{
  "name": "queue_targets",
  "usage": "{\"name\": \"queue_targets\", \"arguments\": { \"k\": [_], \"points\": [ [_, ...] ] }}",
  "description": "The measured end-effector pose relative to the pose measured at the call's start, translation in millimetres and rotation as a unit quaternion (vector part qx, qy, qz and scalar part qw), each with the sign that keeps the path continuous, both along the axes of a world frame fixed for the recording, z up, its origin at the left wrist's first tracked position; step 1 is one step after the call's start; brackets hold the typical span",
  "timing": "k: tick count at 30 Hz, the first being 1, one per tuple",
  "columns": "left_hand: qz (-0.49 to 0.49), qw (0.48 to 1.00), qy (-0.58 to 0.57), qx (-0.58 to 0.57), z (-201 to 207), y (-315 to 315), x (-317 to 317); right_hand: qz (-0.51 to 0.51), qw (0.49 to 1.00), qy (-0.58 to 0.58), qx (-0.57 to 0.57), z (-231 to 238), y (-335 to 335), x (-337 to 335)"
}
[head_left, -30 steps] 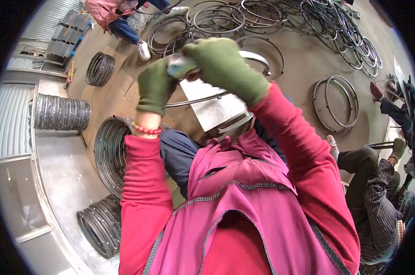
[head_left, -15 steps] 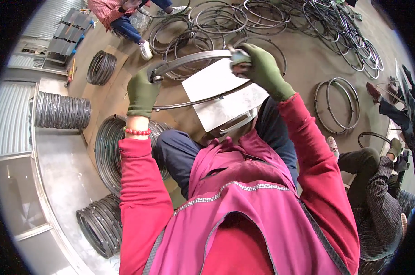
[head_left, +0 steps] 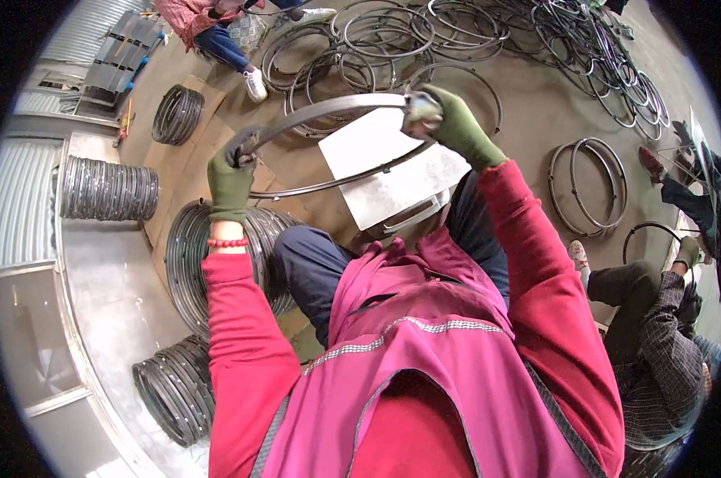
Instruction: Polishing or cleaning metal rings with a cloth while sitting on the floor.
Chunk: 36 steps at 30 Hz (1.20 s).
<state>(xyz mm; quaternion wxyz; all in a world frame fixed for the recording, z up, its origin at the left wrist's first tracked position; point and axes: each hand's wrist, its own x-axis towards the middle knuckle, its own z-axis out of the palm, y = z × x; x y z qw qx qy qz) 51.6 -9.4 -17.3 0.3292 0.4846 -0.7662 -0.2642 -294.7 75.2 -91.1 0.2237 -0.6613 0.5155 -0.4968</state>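
- Since half a second ago, both gloved hands have spread further apart along the metal ring [head_left: 328, 103], and the left one has slid lower and further left on it.
- Far left, a row of dark rings stands on edge on a pale metal desk [head_left: 105, 295]; this ring stack [head_left: 109, 191] lies near corrugated metal wall panels.
- Below it, a second ring bundle [head_left: 177, 390] rests at the desk's edge.
- Next comes the left hand [head_left: 231, 177] in a green glove, fingers curled tight around the ring's left end; a red bead bracelet [head_left: 228, 242] sits at the wrist above a red sleeve.
- Behind that hand, a large coil of rings [head_left: 186, 255] lies on cardboard sheets on the floor.
- At centre, the ring is held up in the air, above the person's knees and a pale flat metal sheet [head_left: 392, 171].
- The right hand [head_left: 444, 118], also green-gloved, is closed around the ring's right end, pinching a small pale object against it; what that object is cannot be told.
- Beyond, the brown concrete floor [head_left: 528, 111] is strewn with many loose rings.
- To the right, a pair of rings [head_left: 587, 187] lies flat on the floor.
- At the far right edge, another person in a checked sleeve [head_left: 663, 334] sits close by.
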Motion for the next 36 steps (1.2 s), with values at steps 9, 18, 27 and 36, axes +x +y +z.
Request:
{"name": "queue_targets", "arguments": {
  "k": [9, 18, 27, 36],
  "points": [
    [-0.131, 0.985, -0.115, 0.014, 24.2, -17.8, -11.1, -0.037, 0.999, 0.015, 0.005, 57.2, 14.6, -35.4],
    [-0.181, 0.966, -0.155, -0.098, 51.7, 25.0, -96.8, -0.025, 0.973, 0.229, 0.0, 133.0, 8.9, 39.3],
    [-0.18, 0.981, -0.021, -0.071, 23.8, 11.6, -80.0, 0.015, 0.996, -0.062, -0.064, 135.2, 20.5, -22.8],
    [-0.125, 0.983, -0.127, -0.04, 52.6, 24.3, -94.5, -0.141, 0.901, 0.394, -0.11, 113.2, -10.2, 67.9]
  ]
}}
